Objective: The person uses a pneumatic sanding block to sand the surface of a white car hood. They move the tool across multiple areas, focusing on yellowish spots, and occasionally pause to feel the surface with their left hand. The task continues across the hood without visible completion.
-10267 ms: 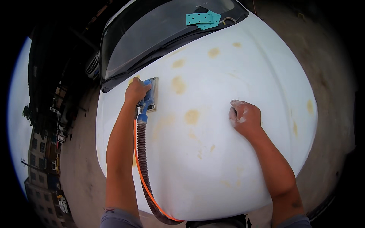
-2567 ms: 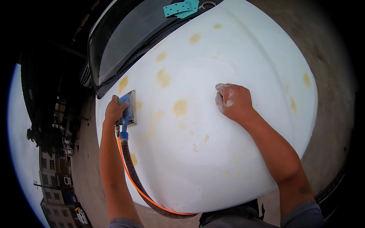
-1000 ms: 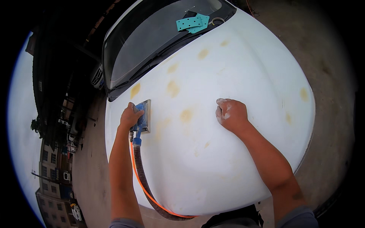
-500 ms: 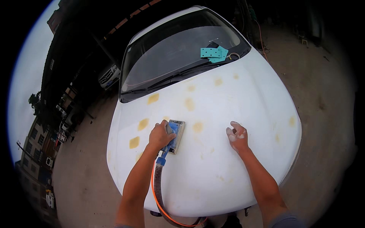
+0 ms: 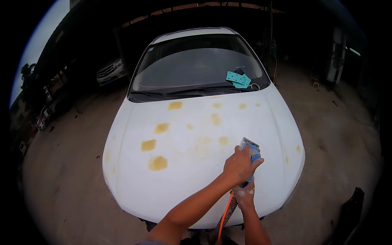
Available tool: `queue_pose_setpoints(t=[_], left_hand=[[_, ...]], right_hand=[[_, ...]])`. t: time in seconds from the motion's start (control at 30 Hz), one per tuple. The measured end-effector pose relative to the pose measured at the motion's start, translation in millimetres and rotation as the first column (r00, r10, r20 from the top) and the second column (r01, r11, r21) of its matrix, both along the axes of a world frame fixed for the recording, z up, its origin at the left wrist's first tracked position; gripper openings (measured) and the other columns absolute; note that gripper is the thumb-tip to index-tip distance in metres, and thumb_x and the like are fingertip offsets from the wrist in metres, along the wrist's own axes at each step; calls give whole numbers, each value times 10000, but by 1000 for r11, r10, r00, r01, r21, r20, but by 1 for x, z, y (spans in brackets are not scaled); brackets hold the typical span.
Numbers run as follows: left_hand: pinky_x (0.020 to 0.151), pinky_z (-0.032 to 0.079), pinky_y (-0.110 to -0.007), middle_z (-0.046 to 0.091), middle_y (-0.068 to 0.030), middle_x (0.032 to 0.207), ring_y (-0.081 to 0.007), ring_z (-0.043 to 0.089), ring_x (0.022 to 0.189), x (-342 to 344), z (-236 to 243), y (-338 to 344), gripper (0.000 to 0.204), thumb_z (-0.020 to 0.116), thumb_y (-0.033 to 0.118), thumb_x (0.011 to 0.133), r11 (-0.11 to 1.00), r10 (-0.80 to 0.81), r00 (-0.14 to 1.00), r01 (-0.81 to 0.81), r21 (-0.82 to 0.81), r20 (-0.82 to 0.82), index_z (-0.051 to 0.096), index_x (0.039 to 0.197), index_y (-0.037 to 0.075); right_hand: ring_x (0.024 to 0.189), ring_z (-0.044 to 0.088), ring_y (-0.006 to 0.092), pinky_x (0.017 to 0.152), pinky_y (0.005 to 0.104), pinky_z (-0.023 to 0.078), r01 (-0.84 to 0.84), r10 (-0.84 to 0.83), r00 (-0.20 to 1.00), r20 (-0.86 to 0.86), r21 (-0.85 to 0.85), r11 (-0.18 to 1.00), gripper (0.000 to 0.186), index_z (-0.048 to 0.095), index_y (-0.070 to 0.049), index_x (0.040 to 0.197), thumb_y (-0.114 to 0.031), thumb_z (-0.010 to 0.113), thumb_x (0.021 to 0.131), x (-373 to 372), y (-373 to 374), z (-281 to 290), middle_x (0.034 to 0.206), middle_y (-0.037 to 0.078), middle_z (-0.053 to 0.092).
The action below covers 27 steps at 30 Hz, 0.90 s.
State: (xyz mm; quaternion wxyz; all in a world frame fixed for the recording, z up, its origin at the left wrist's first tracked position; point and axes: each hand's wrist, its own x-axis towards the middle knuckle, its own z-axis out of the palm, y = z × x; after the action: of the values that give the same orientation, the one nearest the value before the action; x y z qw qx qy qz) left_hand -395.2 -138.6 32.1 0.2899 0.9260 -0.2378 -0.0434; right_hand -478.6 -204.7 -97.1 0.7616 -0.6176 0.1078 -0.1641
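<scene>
A blue power sander point(image 5: 255, 150) with a flat rectangular pad is over the right-middle of the white car hood point(image 5: 192, 196). My left hand point(image 5: 238, 164) reaches across to it and grips its body from above. Just below, at the sander's rear end by the hose, my right hand point(image 5: 245, 195) is closed around it, its fingers partly hidden and dusted white. A ribbed dark hose point(image 5: 231, 207) and an orange air line point(image 5: 223, 218) trail from the sander down toward me. Yellowish patches point(image 5: 148, 145) dot the hood, mostly left and centre.
Turquoise perforated sanding sheets point(image 5: 238, 78) and a tape roll point(image 5: 255, 87) rest at the windshield's lower right, above the wipers point(image 5: 200, 88). A silver car point(image 5: 111, 72) is parked at the far left. A small yellow stool point(image 5: 316, 84) stands at the far right.
The sander, held in my left hand, has moved right across the hood. My right hand, empty before, has come to the sander's rear end. The view has shifted and levelled.
</scene>
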Motion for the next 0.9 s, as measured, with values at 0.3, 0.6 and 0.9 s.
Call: queue_pose_setpoints(t=[0.3,0.6,0.9], left_hand=[[1306,120,-526,149,-301,1718,-435,102,1612,245,-131,215,1041,452,713,1017,942,75,954,-164,294,291,238,1611,-115],[1302,152,-503,214,-285,1711,-398,153,1613,431,-122,180,1071,454,749,995,916,110,928,-234,326,356,264,1610,-106],[1305,161,-509,202,-303,1703,-415,157,1607,308,-134,203,1064,473,730,999,923,-161,926,18,385,342,259,1601,-121]], right_hand=[[893,685,245,681,402,625,138,-141,990,-28,-85,987,753,427,0,1450,-145,816,821,-183,-17,-60,1136,135,634],[1122,645,313,790,409,640,274,-260,829,-496,-46,961,884,375,-92,1591,-371,838,891,-277,11,-69,1371,191,603],[1093,660,315,780,380,632,103,-78,984,-157,157,982,795,465,-65,1540,-382,820,904,-236,27,-59,1316,198,632]])
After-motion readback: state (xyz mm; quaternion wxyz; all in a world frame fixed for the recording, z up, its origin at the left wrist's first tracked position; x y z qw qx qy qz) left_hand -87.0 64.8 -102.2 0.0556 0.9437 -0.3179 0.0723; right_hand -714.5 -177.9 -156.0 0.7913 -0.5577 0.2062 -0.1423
